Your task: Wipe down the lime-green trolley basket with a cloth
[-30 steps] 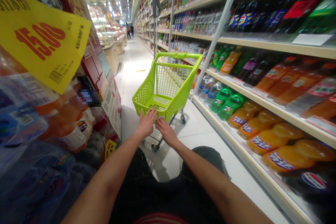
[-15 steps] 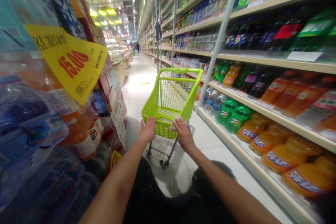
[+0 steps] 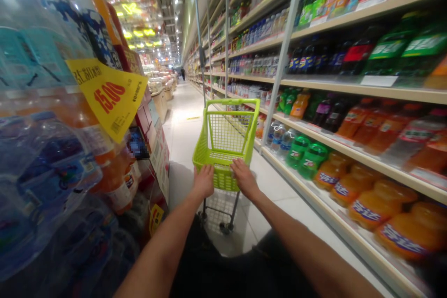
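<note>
A lime-green plastic shopping cart [image 3: 223,181] with a lattice basket stands right in front of me on a dark wheeled frame. My left hand [image 3: 203,180] grips the left part of its near rim, fingers hooked over the edge. On the right part of the same rim, my right hand [image 3: 244,179] is closed with its fingers bent over the edge. The thumbs and palms are partly hidden. Inside the basket I see only the green lattice.
Shelves of soft drink bottles line the right, with large orange soda bottles [image 3: 366,207] and green ones [image 3: 309,158] on the bottom level. Shrink-wrapped bottles [image 3: 38,163] are stacked on the left beneath a yellow price sign [image 3: 110,95]. A pale tiled aisle [image 3: 185,135] runs ahead toward a distant person [image 3: 182,73].
The cart now points straighter ahead and sits slightly lower in view, both hands still on its rim. A whitish scrap seen at my right hand's fingers earlier no longer shows.
</note>
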Available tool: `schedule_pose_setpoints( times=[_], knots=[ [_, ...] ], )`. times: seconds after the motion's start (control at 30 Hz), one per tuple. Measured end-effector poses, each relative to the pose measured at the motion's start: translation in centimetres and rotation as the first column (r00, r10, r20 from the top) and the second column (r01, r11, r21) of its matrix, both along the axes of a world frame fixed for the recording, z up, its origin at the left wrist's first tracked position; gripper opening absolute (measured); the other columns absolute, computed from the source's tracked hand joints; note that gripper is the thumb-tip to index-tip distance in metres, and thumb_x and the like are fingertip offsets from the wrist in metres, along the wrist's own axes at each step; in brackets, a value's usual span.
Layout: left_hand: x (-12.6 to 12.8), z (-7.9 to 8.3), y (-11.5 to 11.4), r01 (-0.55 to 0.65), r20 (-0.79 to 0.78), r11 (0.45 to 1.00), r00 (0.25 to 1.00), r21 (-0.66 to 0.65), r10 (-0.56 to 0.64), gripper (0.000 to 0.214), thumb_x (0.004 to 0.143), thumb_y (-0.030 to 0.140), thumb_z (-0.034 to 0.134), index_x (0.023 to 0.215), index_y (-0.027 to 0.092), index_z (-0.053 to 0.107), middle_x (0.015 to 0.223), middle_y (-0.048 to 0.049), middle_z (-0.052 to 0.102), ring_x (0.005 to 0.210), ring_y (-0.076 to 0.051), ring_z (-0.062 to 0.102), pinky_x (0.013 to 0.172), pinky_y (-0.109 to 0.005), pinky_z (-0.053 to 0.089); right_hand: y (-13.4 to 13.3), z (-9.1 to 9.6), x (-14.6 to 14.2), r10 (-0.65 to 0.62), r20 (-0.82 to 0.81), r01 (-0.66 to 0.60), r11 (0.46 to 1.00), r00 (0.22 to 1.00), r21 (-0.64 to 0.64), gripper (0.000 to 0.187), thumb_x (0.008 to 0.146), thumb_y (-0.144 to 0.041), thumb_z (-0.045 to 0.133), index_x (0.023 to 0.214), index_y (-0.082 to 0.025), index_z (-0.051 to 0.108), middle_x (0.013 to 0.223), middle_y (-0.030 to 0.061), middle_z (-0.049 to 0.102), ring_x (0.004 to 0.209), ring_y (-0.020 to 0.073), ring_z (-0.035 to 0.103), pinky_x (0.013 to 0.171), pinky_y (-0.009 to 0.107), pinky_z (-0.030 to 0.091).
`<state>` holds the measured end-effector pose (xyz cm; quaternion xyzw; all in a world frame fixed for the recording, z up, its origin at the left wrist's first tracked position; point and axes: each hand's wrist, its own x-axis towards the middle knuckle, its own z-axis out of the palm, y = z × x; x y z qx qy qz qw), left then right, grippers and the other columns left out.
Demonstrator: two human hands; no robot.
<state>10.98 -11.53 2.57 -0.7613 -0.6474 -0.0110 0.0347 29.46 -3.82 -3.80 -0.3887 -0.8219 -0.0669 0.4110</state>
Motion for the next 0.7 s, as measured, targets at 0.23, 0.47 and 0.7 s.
schedule_pose_setpoints(
  times=[0.23, 0.47, 0.7],
  knots=[
    [0.1, -0.1, -0.7, -0.076, -0.018, 0.996, 0.997, -0.037, 0.075, 0.078, 0.068, 0.016, 0.044, 0.141, 0.01, 0.016, 0.151, -0.0114, 0.013, 0.138, -0.025, 0.011, 0.109, -0.054, 0.009, 0.9, -0.4, 2.8, -0.112, -0.14, 0.104, 0.993, 0.984, -0.064, 0.045, 0.071, -0.003, 0.04, 0.11, -0.014, 0.06, 0.124, 0.0134, 0.054, 0.123, 0.0256, 0.043, 0.101, 0.051, 0.038],
    [1.5, -0.7, -1.0, -0.016, -0.011, 1.0, 1.0, -0.024, 0.016, 0.074, 0.072, 0.014, 0.04, 0.141, 0.014, 0.015, 0.151, -0.0095, 0.012, 0.138, -0.024, 0.01, 0.108, -0.058, 0.007, -0.4, -0.3, -2.0, 0.03, -0.098, -0.033, 0.999, 0.995, -0.036, 0.045, 0.073, 0.0, 0.038, 0.108, -0.016, 0.061, 0.121, 0.0123, 0.057, 0.123, 0.0235, 0.043, 0.103, 0.05, 0.034],
    [0.7, -1.0, -1.1, -0.043, -0.017, 0.998, 0.999, -0.048, 0.042, 0.078, 0.069, 0.014, 0.042, 0.141, 0.011, 0.012, 0.152, -0.0097, 0.009, 0.138, -0.024, 0.007, 0.107, -0.059, 0.007, 0.2, 1.2, 3.3, -0.125, -0.025, 0.124, 0.992, 0.992, -0.039, 0.032, 0.077, -0.007, 0.046, 0.106, -0.013, 0.06, 0.126, 0.0155, 0.053, 0.126, 0.0268, 0.038, 0.101, 0.05, 0.036]
  ],
)
